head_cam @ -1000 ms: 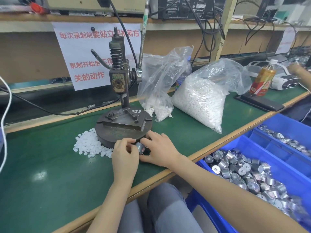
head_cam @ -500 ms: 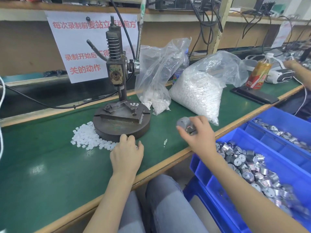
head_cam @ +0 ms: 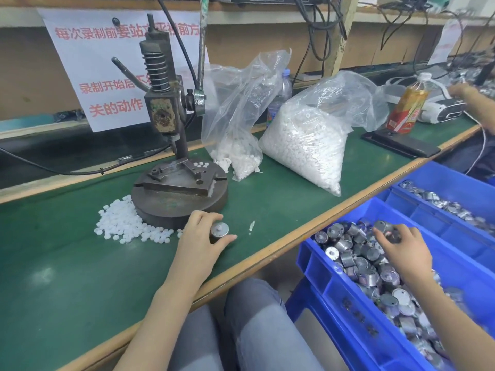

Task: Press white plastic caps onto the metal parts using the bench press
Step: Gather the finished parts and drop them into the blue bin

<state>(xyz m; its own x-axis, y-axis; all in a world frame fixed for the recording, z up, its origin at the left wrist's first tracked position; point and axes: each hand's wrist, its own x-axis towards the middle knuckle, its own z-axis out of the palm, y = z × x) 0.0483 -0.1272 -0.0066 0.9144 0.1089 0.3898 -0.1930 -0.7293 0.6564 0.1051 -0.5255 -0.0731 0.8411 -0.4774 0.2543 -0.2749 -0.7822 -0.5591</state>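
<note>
Reaching into the blue bin (head_cam: pixel 316 271) at four o'clock, the right hand (head_cam: pixel 401 253) has left the bench; whether it grasps any heaped parts (head_cam: pixel 348 261) I cannot tell. The left hand (head_cam: pixel 198 236) now pinches a metal part (head_cam: pixel 220 231) upright, white caps (head_cam: pixel 120 226) at ten o'clock, bench press (head_cam: pixel 160 113) at twelve: capping seems next.

Green desk (head_cam: pixel 67 277), wood front edge. Bench press (head_cam: pixel 179 204) base at centre; loose white caps (head_cam: pixel 120 226) heaped against its left side. Right of it: small bag (head_cam: pixel 235 145), large bag (head_cam: pixel 313 145), both holding caps. Far right: amber bottle (head_cam: pixel 407 105) on black slab (head_cam: pixel 401 144). Metal part (head_cam: pixel 219 231) upright before base, in left hand (head_cam: pixel 198 236).
</note>
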